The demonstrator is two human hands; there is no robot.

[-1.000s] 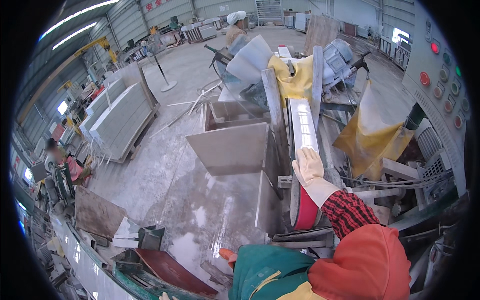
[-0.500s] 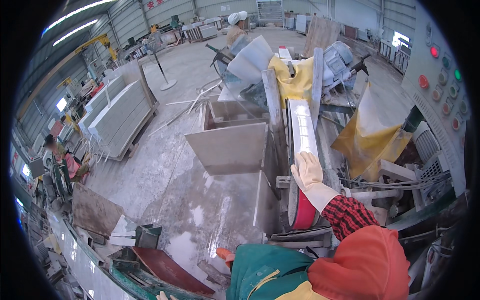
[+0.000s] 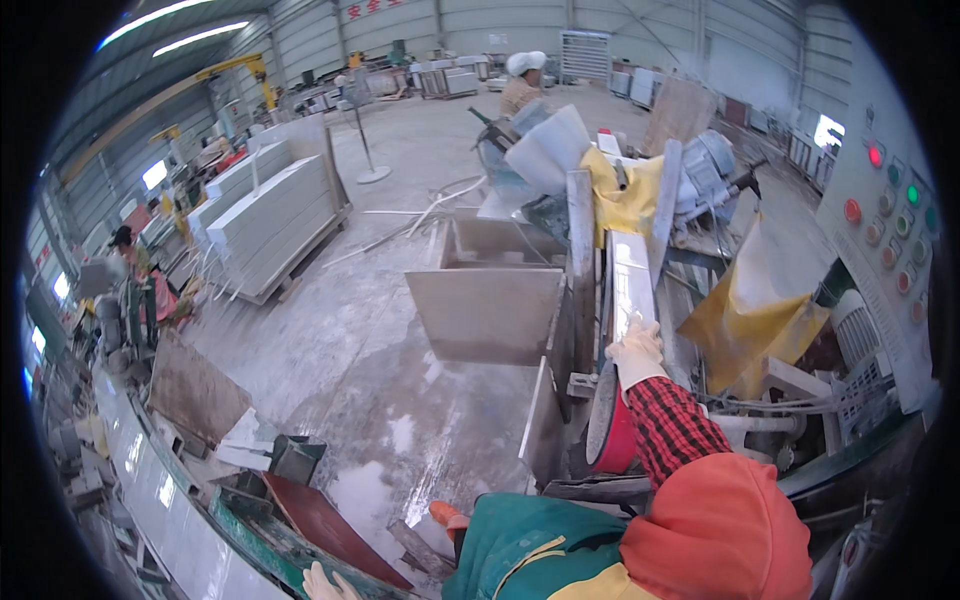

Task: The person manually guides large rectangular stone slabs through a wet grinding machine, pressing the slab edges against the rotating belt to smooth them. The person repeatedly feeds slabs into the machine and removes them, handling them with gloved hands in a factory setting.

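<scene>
Resting flat on the near end of a long pale stone strip [image 3: 630,285], the right hand [image 3: 637,350] in its white work glove lies palm-down with fingers loosely spread, pressing rather than clasping. The strip lies lengthwise on the machine bed [image 3: 580,300], running away from the person toward the yellow sheet [image 3: 622,195] at the far end; a red-hubbed grinding wheel [image 3: 612,430] sits just below the strip's near end, close under the wrist. The left hand [image 3: 325,583], also gloved, shows only partly at the lower edge of the view, well apart from the strip; whether it is open or closed cannot be told. Judged from its polished, glossy face and slab-like form, the strip is stiff, heavy for its size and brittle at edges and corners; the wet floor [image 3: 380,400] beside the bed suggests a slippery surface. A sound hold would be on both long edges near the middle of its length, with support beneath, keeping fingers away from the wheel. A control panel [image 3: 885,210] stands to the right of the strip.
</scene>
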